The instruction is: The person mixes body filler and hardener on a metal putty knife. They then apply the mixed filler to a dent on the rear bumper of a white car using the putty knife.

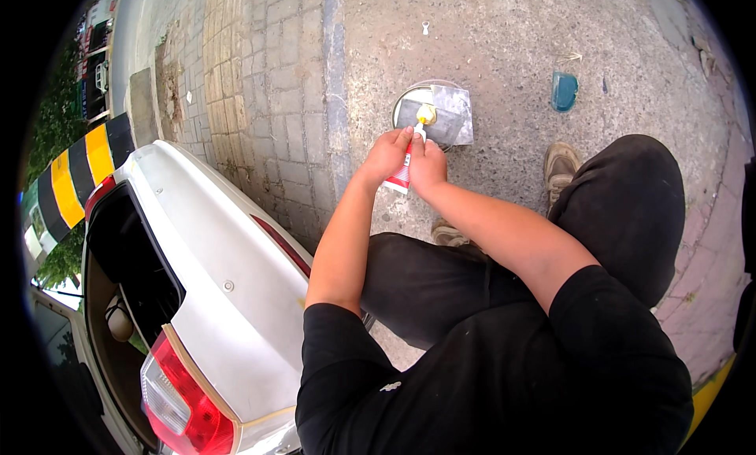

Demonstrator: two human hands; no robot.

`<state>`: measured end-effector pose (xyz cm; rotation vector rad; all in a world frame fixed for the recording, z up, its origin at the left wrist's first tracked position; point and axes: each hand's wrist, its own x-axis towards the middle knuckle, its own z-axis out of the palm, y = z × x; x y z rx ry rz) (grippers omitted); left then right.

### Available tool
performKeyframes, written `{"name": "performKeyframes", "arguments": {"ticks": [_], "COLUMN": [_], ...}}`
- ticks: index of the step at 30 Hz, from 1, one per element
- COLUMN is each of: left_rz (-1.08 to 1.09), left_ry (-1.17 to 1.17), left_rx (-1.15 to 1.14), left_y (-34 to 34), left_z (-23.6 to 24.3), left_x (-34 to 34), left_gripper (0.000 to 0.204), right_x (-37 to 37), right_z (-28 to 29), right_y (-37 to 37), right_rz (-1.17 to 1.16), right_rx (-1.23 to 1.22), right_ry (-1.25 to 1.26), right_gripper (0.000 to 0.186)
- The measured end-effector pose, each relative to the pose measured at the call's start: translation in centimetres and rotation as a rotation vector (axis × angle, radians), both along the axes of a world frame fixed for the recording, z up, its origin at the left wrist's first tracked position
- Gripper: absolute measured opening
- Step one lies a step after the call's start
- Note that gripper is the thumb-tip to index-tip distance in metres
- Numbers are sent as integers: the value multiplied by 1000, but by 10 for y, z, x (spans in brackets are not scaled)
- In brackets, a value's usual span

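Black short-sleeved shirt (504,376), dark trousers (630,211), worn shoes (559,168)

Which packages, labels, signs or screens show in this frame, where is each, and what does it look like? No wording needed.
Squeeze tube: gripped between the left hand and right hand, red and white body, nozzle over a yellow blob on a grey metal plate.
Blue container: on the concrete right of the plate, small and flat; what it holds can't be told.
Signs or screens: none visible.
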<state>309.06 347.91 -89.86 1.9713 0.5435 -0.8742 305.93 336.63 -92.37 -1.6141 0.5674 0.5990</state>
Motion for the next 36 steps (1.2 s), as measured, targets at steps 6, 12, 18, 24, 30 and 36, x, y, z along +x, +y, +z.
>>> {"name": "performKeyframes", "arguments": {"ticks": [6,12,18,24,30,36], "left_rz": [20,56,31,195,225,249], "left_ry": [-16,19,26,-4,-147,-132], "left_rx": [-34,-37,68,28,-15,-68], "left_y": [1,7,23,45,54,58], "left_z": [1,6,4,14,7,5], "left_x": [0,-1,6,21,32,40], "left_gripper": [46,49,52,55,54,50], "right_x": [0,-1,4,45,62,67], "right_z": [-2,2,9,-11,-43,-59], "right_y": [1,-3,-22,-61,-75,-84], "right_rz": [-3,78,86,-6,39,55], "right_rx": [15,40,-87,-458,-407,-360], "right_ry": [-25,-21,-163,-468,-245,-218], "right_gripper": [57,58,46,36,50,39]}}
